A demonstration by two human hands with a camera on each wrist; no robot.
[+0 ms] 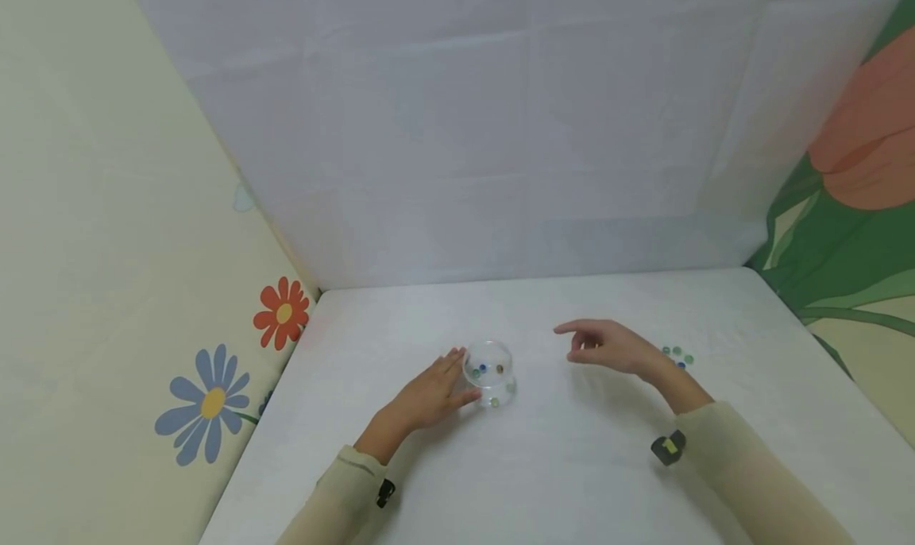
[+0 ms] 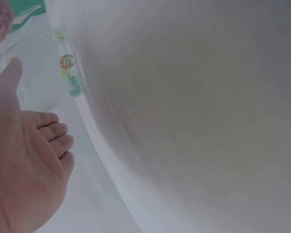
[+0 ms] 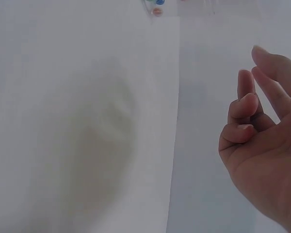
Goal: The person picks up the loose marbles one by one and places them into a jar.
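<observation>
A clear round container (image 1: 511,360) stands on the white table with several glass marbles (image 1: 482,368) inside, green, blue and amber. My left hand (image 1: 427,396) is beside its left side, fingers straight and thumb spread toward its near side; whether they touch it, I cannot tell. In the left wrist view, marbles (image 2: 67,62) line the container's bottom past the thumb. My right hand (image 1: 611,346) hovers over the table right of the container. The right wrist view shows its fingers (image 3: 242,108) loosely bent, the thumb apart and nothing between them.
Several loose marbles (image 1: 689,360), green and blue, lie on the table beyond the right wrist, partly hidden by it. A white cloth backdrop (image 1: 529,148) rises behind the table. Flower-patterned panels stand at the left (image 1: 93,251) and right (image 1: 858,235).
</observation>
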